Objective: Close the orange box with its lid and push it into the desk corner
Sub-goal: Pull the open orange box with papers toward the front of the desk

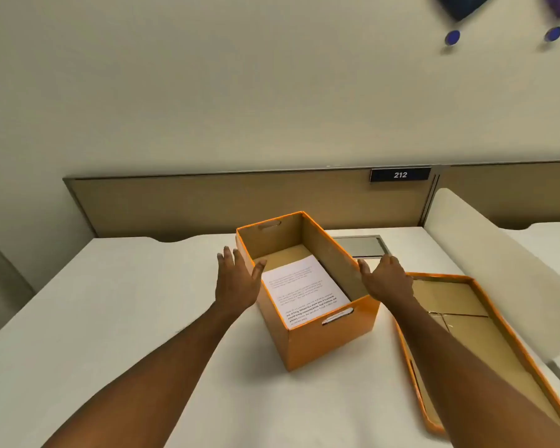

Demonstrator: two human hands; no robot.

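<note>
Head view looks down on a white tabletop (117, 318) where the orange box (317, 337) stands open near the middle, turned at an angle to the low beige partition (240, 202) behind it. A printed sheet of paper (301, 289) lies inside on the box floor. The lid (466, 321) lies upside down on the tabletop just to the right of the box, its brown inner face up. Both hands are spread open and grasp nothing. The left hand (236, 282) is at the box's left wall with fingers extended, the thumb near the rim; whether the palm touches the wall cannot be told. The right hand (387, 276) sits at the right wall's upper edge, above the lid's far end. A dark plate reading 212 (400, 174) is fixed on the partition.
</note>
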